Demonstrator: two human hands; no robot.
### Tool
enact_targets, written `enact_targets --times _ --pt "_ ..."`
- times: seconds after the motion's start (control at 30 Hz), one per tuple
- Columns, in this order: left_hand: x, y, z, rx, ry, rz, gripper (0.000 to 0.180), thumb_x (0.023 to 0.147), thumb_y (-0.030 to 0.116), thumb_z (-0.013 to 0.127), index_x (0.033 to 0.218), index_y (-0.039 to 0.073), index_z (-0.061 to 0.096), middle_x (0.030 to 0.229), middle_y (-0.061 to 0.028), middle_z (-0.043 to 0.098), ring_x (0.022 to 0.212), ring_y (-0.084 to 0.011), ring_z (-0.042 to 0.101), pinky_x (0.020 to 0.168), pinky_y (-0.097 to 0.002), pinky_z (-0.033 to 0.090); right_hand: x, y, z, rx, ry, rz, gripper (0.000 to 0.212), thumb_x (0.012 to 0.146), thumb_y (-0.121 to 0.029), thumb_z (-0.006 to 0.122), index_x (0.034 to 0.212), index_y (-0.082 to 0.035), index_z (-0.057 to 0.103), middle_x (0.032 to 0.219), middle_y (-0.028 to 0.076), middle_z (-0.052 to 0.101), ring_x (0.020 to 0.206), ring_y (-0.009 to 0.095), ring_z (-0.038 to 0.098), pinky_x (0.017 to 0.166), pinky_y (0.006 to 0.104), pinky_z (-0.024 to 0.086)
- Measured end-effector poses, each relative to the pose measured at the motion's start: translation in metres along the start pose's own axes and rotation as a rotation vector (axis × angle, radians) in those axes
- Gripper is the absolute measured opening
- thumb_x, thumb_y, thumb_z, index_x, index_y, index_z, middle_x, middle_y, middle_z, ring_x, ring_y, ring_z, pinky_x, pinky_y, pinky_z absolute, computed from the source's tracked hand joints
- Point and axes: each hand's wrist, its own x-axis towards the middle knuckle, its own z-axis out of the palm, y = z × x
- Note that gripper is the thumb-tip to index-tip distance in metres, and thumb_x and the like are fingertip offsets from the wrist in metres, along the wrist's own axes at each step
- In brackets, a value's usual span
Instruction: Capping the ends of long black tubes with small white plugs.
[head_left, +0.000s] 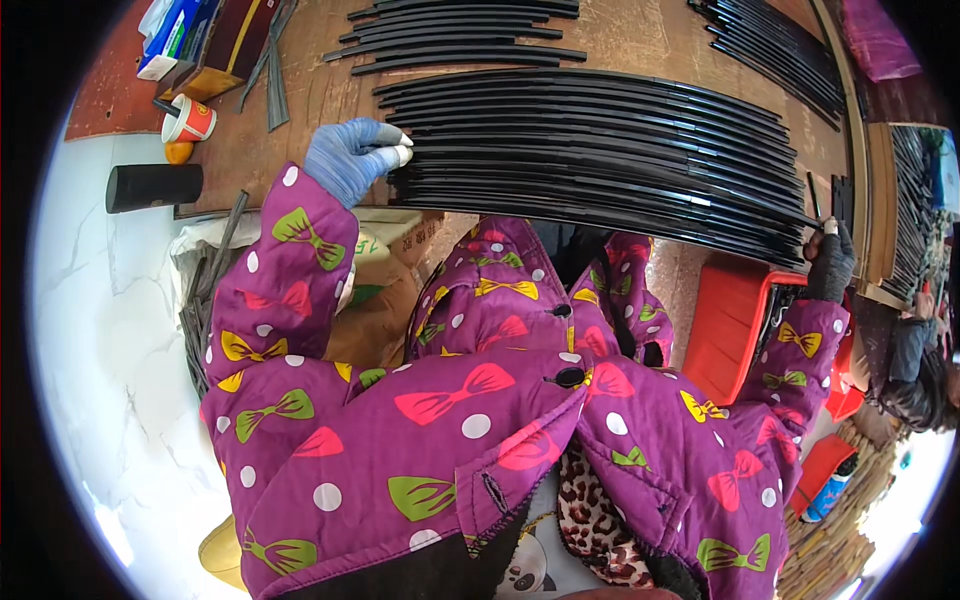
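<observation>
Long, thin black strips [600, 150] lie side by side in a wide row along the near edge of the brown table [300, 95]. At the row's left end is my left hand [352, 158], in a blue-grey glove with white fingertips. Its thumb and forefinger pinch the end of a black strip. My right hand [832, 262], in a dark grey glove with a pale fingertip showing, is at the row's right end. Its fingers close at the strip ends there; the exact hold is partly hidden.
More black strips [460, 35] lie at the back, with another bundle [775, 55] at the far right. A paper cup [190, 120], boxes [225, 45] and a black cylinder [153, 188] are on the left. Below the table's right side stands a red container [725, 325]. Another person [915, 350] is at the right.
</observation>
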Motion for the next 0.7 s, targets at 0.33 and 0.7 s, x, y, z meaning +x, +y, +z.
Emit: enact_targets --times 0.33,0.7 --pt "0.001 0.011 -0.005 0.235 0.082 0.229 0.011 0.074 0.006 0.062 0.084 0.001 0.063 0.078 -0.0042 0.054 0.07 -0.0121 0.053 0.064 -0.0228 0.042 -0.009 -0.04 0.033 -0.784 0.087 -0.291 0.015 0.082 -0.015 0.055 0.077 -0.002 0.051 0.059 0.003 0.043 0.059 0.008 0.038 0.054 0.0244 0.035" --pt "0.07 0.033 0.007 0.957 0.136 0.412 0.023 0.077 0.018 0.058 0.097 0.008 0.06 0.102 -0.0084 0.055 0.094 -0.0254 0.053 0.083 -0.0329 0.042 0.11 -0.043 0.111 -1.467 -0.006 -0.309 0.037 0.078 -0.016 0.049 0.115 -0.017 0.049 0.108 0.016 0.054 0.099 0.03 0.053 0.084 0.0389 0.042"
